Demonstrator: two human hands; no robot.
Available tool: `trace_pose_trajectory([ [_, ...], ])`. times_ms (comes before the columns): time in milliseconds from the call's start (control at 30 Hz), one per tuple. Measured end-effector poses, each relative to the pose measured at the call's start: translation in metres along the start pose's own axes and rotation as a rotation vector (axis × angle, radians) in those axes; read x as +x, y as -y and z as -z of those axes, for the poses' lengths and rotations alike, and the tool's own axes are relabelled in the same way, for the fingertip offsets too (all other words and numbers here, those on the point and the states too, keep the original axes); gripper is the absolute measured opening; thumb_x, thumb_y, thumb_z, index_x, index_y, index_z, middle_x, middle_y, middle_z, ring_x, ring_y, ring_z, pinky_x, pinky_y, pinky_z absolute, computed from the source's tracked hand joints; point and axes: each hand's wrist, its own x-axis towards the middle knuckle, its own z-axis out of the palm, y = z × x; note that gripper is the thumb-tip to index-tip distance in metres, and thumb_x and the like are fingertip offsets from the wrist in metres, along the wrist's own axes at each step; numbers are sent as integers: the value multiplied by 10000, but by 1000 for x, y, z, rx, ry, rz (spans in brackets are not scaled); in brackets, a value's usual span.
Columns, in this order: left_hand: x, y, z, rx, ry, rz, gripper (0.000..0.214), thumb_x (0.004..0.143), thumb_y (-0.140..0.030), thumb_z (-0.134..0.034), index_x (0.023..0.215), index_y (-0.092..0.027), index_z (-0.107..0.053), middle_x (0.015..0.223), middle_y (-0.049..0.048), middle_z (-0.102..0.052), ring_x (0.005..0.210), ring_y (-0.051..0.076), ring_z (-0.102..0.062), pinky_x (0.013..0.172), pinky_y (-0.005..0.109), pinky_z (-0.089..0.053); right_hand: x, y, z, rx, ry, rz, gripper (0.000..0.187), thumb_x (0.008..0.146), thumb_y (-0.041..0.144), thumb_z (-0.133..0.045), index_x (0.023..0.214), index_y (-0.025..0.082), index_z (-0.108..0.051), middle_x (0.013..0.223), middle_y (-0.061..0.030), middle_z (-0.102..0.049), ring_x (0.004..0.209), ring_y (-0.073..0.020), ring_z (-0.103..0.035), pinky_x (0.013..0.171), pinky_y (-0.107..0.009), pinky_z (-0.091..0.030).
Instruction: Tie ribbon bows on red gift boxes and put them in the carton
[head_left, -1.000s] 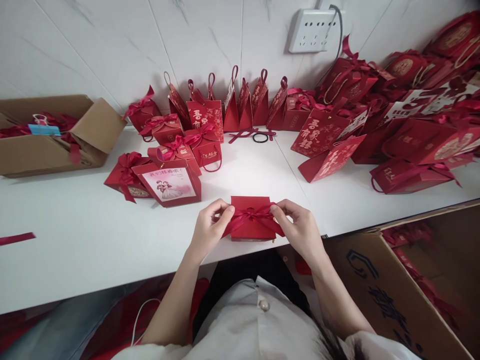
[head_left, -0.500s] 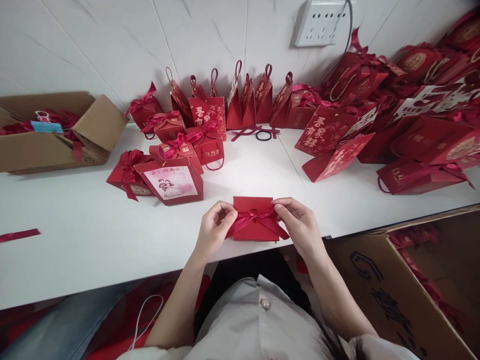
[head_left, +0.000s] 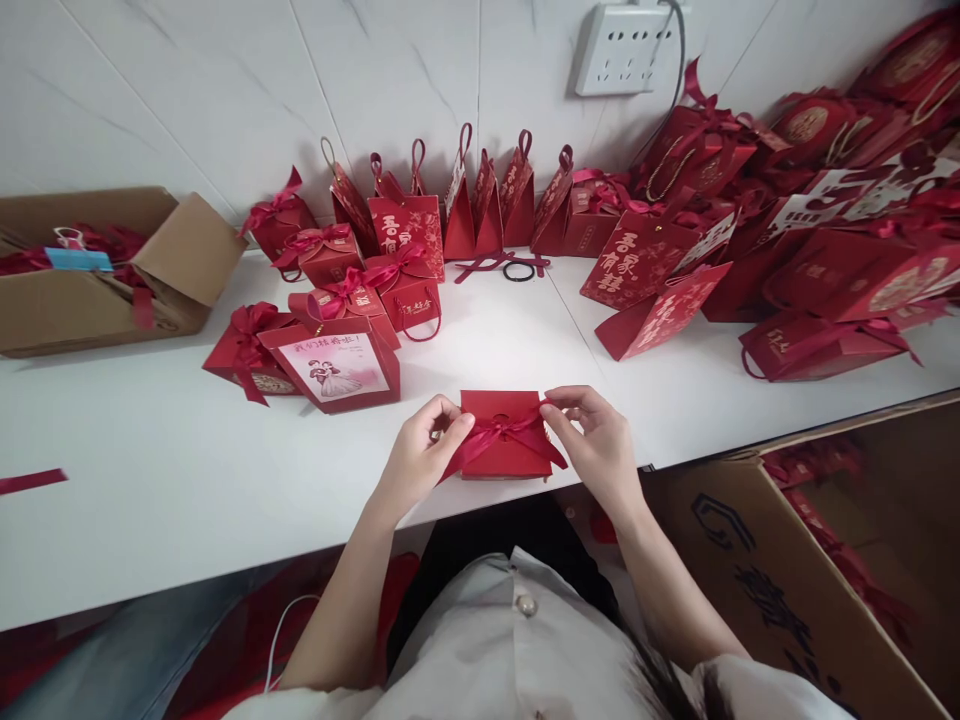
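A red gift box (head_left: 504, 463) with a flap lies at the table's front edge, right before me. Across its top runs a dark pink ribbon (head_left: 501, 432) tied in a bow, its tails hanging past both sides. My left hand (head_left: 429, 448) pinches the ribbon at the box's left side between thumb and forefinger. On the opposite side, my right hand (head_left: 597, 437) pinches the other part of the ribbon at the box's right edge. Some of the ribbon is hidden behind the fingertips.
Several finished red boxes (head_left: 330, 365) stand to the left on the white table (head_left: 150, 480), others along the wall and piled right. A black ring (head_left: 519, 271) and ribbon scraps lie behind. Cardboard boxes (head_left: 97, 305) sit at left and lower right. A socket panel (head_left: 626, 50) hangs above.
The camera view has shifted slightly. Both hands keep their pinch on the ribbon, and its left tail reaches a little farther out from the box.
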Motion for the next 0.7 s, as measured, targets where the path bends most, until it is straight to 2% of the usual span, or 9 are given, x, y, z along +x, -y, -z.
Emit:
trace_pose_trajectory([
  [67, 0, -1, 0, -4, 1, 1, 288, 870, -413, -529, 693, -191, -476, 636, -40, -457, 575, 95, -423, 545, 219, -351, -14, 11, -4, -218, -121, 256, 111, 851, 263, -604, 957, 234, -610, 980, -91, -630, 929, -233, -594, 777, -399, -477],
  [100, 0, -2, 0, -15, -1, 1, 293, 865, -413, -535, 686, -189, -477, 635, -39, -461, 578, 95, -426, 543, 218, -351, -21, 16, -7, -303, -137, 416, 127, 849, 250, -615, 975, 246, -604, 996, -92, -623, 944, -230, -586, 784, -392, -470],
  [167, 0, -3, 0, -45, -8, 2, 312, 849, -422, -556, 665, -185, -469, 620, -42, -454, 576, 94, -424, 535, 216, -349, -34, 23, -19, -426, -57, 711, 143, 843, 272, -643, 979, 252, -603, 954, -74, -638, 898, -209, -591, 782, -373, -450],
  [233, 1, -3, 0, -62, -9, 1, 327, 833, -429, -578, 650, -183, -462, 602, -48, -446, 568, 91, -418, 529, 215, -345, -41, 26, -32, -526, 69, 868, 146, 855, 303, -634, 978, 227, -609, 919, -55, -668, 851, -192, -594, 785, -368, -421],
  [367, 4, 0, 2, -31, 4, -16, 301, 831, -411, -576, 659, -184, -477, 613, -49, -463, 579, 93, -433, 546, 220, -355, -39, 20, -51, -648, 95, 886, 70, 872, 162, -574, 923, 173, -621, 927, -57, -696, 848, -187, -588, 793, -368, -395],
  [467, 6, 2, 1, -6, 4, -19, 295, 836, -413, -546, 661, -189, -468, 616, -49, -455, 571, 97, -428, 546, 229, -356, -37, 14, -53, -564, 65, 910, 73, 850, 110, -598, 889, 166, -624, 881, -45, -702, 808, -170, -583, 783, -344, -421],
  [567, 7, 2, -4, 15, -53, 14, 293, 821, -422, -526, 653, -200, -436, 620, -48, -439, 542, 99, -417, 525, 241, -358, -38, 9, -50, -424, 29, 945, 124, 823, 72, -626, 911, 159, -622, 843, -38, -706, 786, -157, -586, 768, -324, -455],
  [633, 6, 0, -9, 28, -110, -15, 249, 787, -413, -555, 700, -204, -453, 716, -27, -480, 628, 117, -486, 582, 250, -409, -38, 7, -50, -353, 4, 962, 144, 810, 63, -633, 916, 159, -617, 826, -39, -707, 792, -159, -595, 761, -320, -476],
  [700, 4, -1, -13, 36, -151, -74, 257, 720, -399, -630, 820, -205, -495, 922, 20, -526, 846, 160, -549, 739, 286, -459, -38, 6, -49, -303, -23, 970, 123, 804, 85, -643, 892, 165, -613, 795, -43, -704, 793, -172, -601, 730, -320, -490],
])
